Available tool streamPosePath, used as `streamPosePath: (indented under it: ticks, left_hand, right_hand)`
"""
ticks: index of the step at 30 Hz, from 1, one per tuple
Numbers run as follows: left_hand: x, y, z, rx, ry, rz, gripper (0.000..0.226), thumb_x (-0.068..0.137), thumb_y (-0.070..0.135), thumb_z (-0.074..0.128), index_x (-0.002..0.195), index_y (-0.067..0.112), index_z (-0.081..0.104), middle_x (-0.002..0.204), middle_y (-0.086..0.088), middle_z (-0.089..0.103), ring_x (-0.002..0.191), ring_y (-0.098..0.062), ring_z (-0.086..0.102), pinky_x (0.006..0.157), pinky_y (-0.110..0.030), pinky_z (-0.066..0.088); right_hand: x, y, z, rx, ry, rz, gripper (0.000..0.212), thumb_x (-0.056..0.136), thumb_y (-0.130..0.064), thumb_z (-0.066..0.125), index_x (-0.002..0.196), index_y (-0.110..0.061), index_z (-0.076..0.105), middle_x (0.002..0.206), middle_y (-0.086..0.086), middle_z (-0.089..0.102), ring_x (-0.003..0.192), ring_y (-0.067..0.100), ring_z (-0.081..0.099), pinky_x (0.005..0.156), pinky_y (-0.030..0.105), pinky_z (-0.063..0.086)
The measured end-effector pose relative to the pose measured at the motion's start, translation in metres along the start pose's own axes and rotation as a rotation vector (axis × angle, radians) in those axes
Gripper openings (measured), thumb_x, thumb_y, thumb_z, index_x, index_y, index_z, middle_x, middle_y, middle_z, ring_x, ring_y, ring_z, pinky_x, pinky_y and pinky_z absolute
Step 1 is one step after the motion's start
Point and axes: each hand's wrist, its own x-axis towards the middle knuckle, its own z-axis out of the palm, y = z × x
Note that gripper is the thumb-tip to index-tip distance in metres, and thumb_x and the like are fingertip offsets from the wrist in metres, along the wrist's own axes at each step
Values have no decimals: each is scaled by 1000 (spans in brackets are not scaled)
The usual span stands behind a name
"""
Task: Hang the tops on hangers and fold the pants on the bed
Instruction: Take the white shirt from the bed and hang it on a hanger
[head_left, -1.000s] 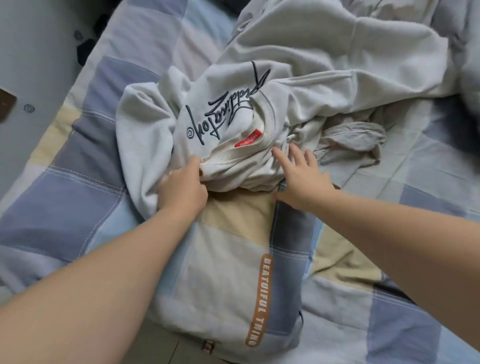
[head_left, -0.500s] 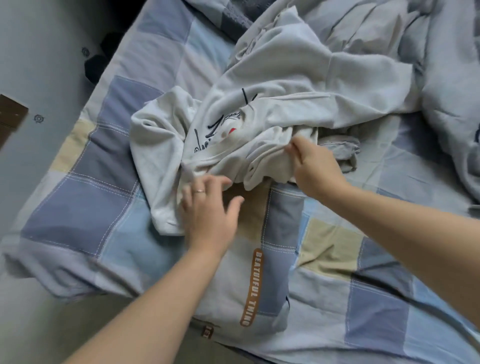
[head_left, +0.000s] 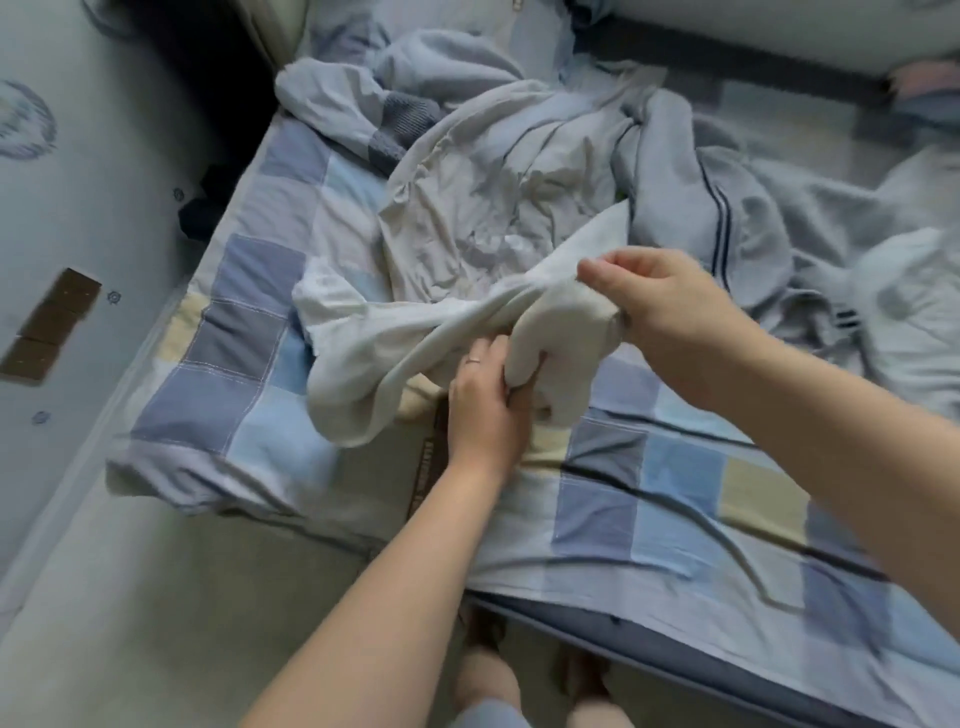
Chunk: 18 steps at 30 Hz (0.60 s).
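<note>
Both hands, right hand (head_left: 660, 306) and left hand (head_left: 488, 410), pinch the bunched cream top (head_left: 395, 338); its twisted folds, blurred here, may snag the nearby clothes pile (head_left: 519, 171).

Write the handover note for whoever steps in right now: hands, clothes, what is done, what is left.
Left hand: grip shut on a lower fold of the off-white top.
Right hand: grip shut on the same top, bunched and lifted off the patchwork bed cover.
Other clothes: a crumpled pale garment and a grey piece with dark stripes lie heaped behind it.
Done: nothing hung or folded in view.
Left: all of it; no hanger in view.
</note>
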Motion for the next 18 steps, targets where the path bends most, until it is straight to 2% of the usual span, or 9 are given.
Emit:
streamPosePath:
  ticks: [2,5,7,9,11,12,15,16,18]
  left_hand:
    - [-27,38,0,-160,18,-31,20,101,26,52,99,11,65,93,-4,67,92,-20,63,82,-49,52]
    - [-62,88,1,-289,26,-29,20,100,24,50,99,10,65,89,-6,67,84,-12,58,78,-41,50]
    - [-78,118,4,-311,0,-14,18,98,14,46,97,10,64,86,-8,63,80,-11,54,72,-34,46]
    - [-90,149,11,-350,-11,-41,17,97,13,47,90,13,62,76,-2,58,72,-9,49,64,-29,41]
    - [-99,180,25,-331,6,-21,19,100,14,50,85,18,61,72,8,55,68,-7,47,61,-26,39]
    - [-102,194,34,-307,5,4,20,101,12,52,84,19,60,72,9,54,68,-7,47,61,-26,39]
    - [-112,236,64,-275,-15,64,23,102,16,55,79,15,54,72,3,52,67,-12,46,62,-34,40]
    - [-115,249,75,-254,-9,90,22,101,20,57,80,15,54,74,1,55,69,-16,50,64,-37,43]
    - [-127,274,94,-198,60,144,14,98,25,63,87,19,57,84,-1,61,78,-21,59,73,-43,50]
  right_hand:
    - [-35,-17,-34,119,54,19,14,97,-24,65,88,-15,70,77,1,67,67,12,59,68,30,46]
    - [-89,-31,-85,264,76,17,10,90,-23,73,96,-17,70,76,-2,67,63,9,60,61,25,48]
    - [-124,-38,-118,344,-5,10,27,82,-16,77,106,-16,67,72,-2,68,56,10,61,50,22,47]
    - [-157,-45,-152,373,-130,-35,45,77,-2,74,118,-15,62,76,3,69,58,14,64,50,21,50]
    - [-187,-52,-182,319,-201,-125,50,79,13,66,120,-15,61,79,5,69,62,15,64,54,22,53]
    - [-200,-55,-194,257,-193,-177,48,80,14,65,115,-18,64,81,5,69,64,16,64,56,23,53]
    - [-237,-67,-220,3,-25,-371,30,81,-3,66,101,-25,71,87,-1,69,71,17,60,61,29,52]
    - [-247,-70,-227,-66,35,-433,26,83,-5,64,99,-24,72,89,-2,70,70,18,60,59,33,51]
    - [-263,-75,-240,-180,147,-525,24,87,-1,60,96,-20,72,91,3,73,64,31,58,53,42,47]
